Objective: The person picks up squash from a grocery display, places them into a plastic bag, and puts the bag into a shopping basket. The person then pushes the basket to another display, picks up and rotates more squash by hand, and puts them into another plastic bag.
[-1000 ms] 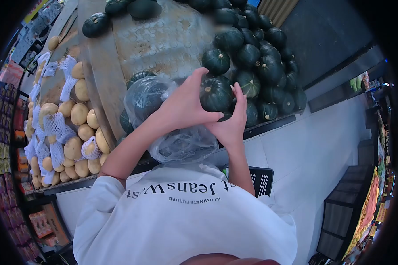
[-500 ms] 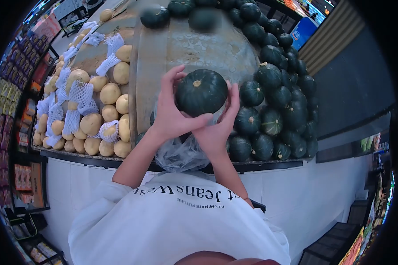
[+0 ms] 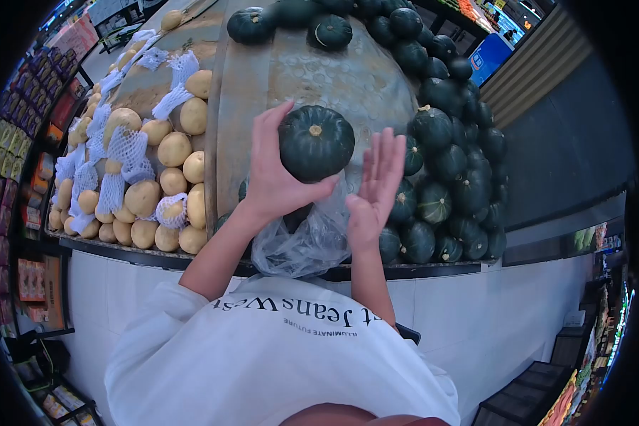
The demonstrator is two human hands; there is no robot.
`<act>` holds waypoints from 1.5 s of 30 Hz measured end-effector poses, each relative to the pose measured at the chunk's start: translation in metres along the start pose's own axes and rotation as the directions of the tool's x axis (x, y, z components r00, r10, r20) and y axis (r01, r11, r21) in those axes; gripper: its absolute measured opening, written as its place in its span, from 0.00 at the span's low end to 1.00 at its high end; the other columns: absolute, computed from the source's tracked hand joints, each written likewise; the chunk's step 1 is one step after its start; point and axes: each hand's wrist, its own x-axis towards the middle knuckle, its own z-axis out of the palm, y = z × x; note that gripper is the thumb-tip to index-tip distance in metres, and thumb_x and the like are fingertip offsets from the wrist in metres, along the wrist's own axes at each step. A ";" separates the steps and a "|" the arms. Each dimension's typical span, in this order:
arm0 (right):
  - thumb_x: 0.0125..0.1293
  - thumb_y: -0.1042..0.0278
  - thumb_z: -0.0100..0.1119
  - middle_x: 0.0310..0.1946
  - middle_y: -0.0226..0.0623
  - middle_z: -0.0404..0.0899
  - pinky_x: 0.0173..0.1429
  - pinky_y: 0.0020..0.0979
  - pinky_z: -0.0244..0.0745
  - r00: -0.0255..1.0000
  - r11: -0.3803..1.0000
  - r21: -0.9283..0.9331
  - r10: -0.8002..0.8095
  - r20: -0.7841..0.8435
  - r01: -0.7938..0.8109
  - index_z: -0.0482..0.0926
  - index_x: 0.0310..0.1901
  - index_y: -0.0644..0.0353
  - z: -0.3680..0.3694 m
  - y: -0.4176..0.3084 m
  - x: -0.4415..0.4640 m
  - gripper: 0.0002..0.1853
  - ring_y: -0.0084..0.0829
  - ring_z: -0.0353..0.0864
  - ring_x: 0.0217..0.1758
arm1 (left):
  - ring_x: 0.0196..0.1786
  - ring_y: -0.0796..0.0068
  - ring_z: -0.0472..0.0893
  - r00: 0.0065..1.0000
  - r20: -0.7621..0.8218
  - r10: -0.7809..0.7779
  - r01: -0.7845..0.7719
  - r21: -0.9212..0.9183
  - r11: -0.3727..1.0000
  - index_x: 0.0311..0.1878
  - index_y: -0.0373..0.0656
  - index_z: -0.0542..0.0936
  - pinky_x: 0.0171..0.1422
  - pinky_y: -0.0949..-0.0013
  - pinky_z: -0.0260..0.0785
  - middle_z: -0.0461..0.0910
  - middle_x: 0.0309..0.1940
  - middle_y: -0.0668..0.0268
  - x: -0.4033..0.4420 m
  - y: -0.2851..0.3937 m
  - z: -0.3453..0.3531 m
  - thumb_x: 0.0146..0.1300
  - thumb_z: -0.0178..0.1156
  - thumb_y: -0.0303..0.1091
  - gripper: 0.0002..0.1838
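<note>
A round dark green pumpkin (image 3: 317,144) with a pale stem spot rests in my left hand (image 3: 273,167), whose fingers and thumb curve around its left and lower sides. My right hand (image 3: 378,188) is off the pumpkin, just to its right, with the palm showing and the fingers stretched upward. Below the hands a clear plastic bag (image 3: 298,248) lies crumpled at the front edge of the stand. Something dark shows under the bag's upper part, largely hidden by my left hand.
A pile of dark green pumpkins (image 3: 451,156) fills the stand's right side. More pumpkins (image 3: 250,26) lie at its back. On the left are pale yellow melons (image 3: 174,150), some in white foam nets (image 3: 128,151). Packaged goods (image 3: 32,145) hang at the far left.
The pumpkin has been lifted from the pile and moved left in both hands. Since then my right hand has let go and opened beside it. The view has shifted too.
</note>
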 end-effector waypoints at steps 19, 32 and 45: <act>0.76 0.50 0.26 0.74 0.50 0.47 0.78 0.36 0.37 0.977 0.935 -0.305 -0.136 0.162 0.181 0.48 0.72 0.66 0.001 0.011 0.007 0.32 0.41 0.44 0.78 | 0.57 0.52 0.69 0.995 -0.070 0.071 -0.058 0.166 0.984 0.61 0.38 0.66 0.60 0.57 0.66 0.64 0.54 0.51 0.002 0.001 -0.001 0.32 0.76 0.36 0.47; 0.44 0.82 0.73 0.65 0.48 0.55 0.66 0.40 0.69 0.924 0.837 0.398 0.368 0.101 -0.376 0.32 0.73 0.55 0.022 -0.017 0.010 0.64 0.41 0.63 0.67 | 0.61 0.44 0.67 0.879 0.047 0.475 -0.477 0.068 0.876 0.66 0.45 0.64 0.63 0.54 0.66 0.62 0.60 0.48 0.011 0.001 0.005 0.38 0.76 0.33 0.47; 0.42 0.84 0.72 0.62 0.42 0.59 0.65 0.37 0.69 0.941 0.920 0.331 0.282 -0.187 -0.211 0.48 0.70 0.52 0.016 0.006 0.011 0.55 0.37 0.69 0.62 | 0.75 0.41 0.50 0.892 0.266 0.365 -0.312 -0.220 0.924 0.74 0.43 0.49 0.75 0.50 0.47 0.39 0.75 0.47 0.025 0.013 -0.002 0.45 0.68 0.33 0.53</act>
